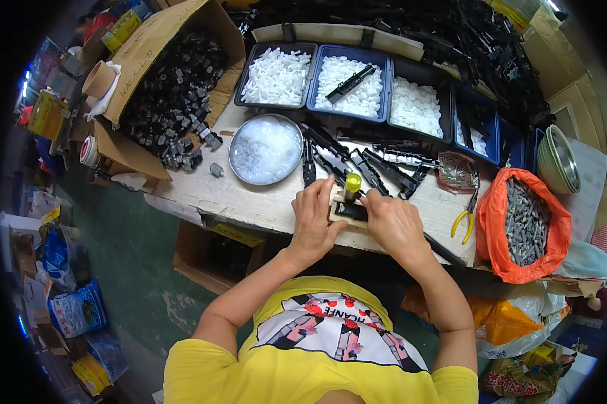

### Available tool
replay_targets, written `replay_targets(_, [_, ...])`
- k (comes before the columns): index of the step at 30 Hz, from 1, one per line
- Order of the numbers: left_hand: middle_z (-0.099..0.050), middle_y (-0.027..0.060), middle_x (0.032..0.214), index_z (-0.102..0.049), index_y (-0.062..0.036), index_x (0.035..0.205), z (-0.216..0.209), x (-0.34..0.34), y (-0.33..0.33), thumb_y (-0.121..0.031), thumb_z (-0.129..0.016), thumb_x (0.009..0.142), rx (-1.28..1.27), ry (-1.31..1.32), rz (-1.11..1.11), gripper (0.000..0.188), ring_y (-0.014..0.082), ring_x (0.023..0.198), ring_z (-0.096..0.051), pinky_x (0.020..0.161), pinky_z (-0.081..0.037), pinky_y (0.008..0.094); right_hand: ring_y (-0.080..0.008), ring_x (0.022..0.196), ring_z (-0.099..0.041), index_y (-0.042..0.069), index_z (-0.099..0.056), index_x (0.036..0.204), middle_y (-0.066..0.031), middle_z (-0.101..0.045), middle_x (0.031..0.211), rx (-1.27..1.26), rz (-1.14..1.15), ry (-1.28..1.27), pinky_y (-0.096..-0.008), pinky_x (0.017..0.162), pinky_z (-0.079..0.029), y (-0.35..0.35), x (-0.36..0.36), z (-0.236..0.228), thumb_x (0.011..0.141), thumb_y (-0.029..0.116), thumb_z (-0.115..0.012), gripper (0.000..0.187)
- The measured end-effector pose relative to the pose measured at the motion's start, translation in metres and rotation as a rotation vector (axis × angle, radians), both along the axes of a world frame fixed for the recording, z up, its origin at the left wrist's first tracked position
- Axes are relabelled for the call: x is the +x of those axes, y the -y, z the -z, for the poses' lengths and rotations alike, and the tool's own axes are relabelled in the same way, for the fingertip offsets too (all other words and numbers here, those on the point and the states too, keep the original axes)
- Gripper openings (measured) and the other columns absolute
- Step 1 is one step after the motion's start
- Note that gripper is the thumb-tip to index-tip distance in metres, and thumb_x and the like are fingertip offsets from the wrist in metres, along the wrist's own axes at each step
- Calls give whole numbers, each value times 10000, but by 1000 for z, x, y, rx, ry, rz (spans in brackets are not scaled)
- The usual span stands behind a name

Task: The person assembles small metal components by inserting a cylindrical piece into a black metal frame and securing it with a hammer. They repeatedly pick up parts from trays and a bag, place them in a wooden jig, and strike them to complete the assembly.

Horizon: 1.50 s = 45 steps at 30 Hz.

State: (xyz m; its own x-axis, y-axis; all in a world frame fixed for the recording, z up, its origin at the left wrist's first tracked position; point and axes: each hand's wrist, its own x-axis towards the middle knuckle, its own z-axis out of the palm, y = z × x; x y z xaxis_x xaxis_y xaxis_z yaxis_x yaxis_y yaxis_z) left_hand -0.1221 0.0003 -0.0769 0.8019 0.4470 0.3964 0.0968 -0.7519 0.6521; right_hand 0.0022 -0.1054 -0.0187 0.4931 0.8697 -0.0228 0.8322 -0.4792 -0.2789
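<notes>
At the table's front edge stands a pale block-like holder with a dark part in it. My left hand grips the holder's left side, thumb along the near edge and fingers on the far side. Curled at its right end is my right hand, fingers closed; what they hold is hidden. Between my hands an upright yellow-green handle, like a screwdriver's, rises by the holder; its lower end is hard to see. Several long black mechanical parts lie just beyond.
A round metal bowl holds translucent pieces. Dark bins of white parts line the back. A carton of black pieces stands left. To the right are yellow-handled pliers, an orange bag of grey parts and stacked bowls.
</notes>
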Motion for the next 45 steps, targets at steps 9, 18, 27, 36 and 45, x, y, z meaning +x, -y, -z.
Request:
replay_targets(9, [-415, 158, 1184, -259, -12, 1337, -16, -12, -14, 76, -638, 600, -112, -125, 59, 833, 323, 1050, -407, 953, -318, 397, -291, 501, -560, 45, -523, 804, -107, -560, 606, 237, -7, 22, -404, 458, -428, 20, -15, 0, 825, 173, -568, 137])
replay_targets(18, [-552, 56, 985, -539, -58, 1146, -7, 30, 7, -80, -701, 630, 132, -86, 350, 541, 229, 926, -473, 790, -306, 357, -254, 512, -528, 52, -586, 940, -70, -507, 583, 374, 161, 181, -373, 480, -393, 87, -8, 25, 803, 166, -588, 178])
replay_targets(27, [-515, 103, 941, -549, -1, 1111, -21, 37, -5, -24, -631, 736, -268, -41, 427, 385, 235, 872, -499, 767, -413, 342, -321, 851, -506, -7, -546, 960, -159, -519, 890, 349, 566, 422, -410, 698, -415, 121, 47, 54, 797, 131, -575, 216])
replay_targets(36, [-576, 97, 924, -493, -2, 1125, -31, 31, -3, -104, -539, 873, -1455, -64, 359, 276, 178, 749, -623, 566, -523, 287, -315, 800, -501, -7, -521, 791, -157, -506, 829, 5, 798, 513, -440, 669, -417, 142, 79, 78, 751, 244, -615, 271])
replay_targets(45, [-595, 70, 856, -490, -27, 1140, -31, 17, 4, -142, -534, 890, -1421, -42, 367, 278, 131, 732, -599, 622, -480, 236, -206, 609, -489, -51, -527, 772, -115, -504, 698, 552, 348, -262, -301, 568, -387, 108, 12, 17, 806, 70, -585, 138])
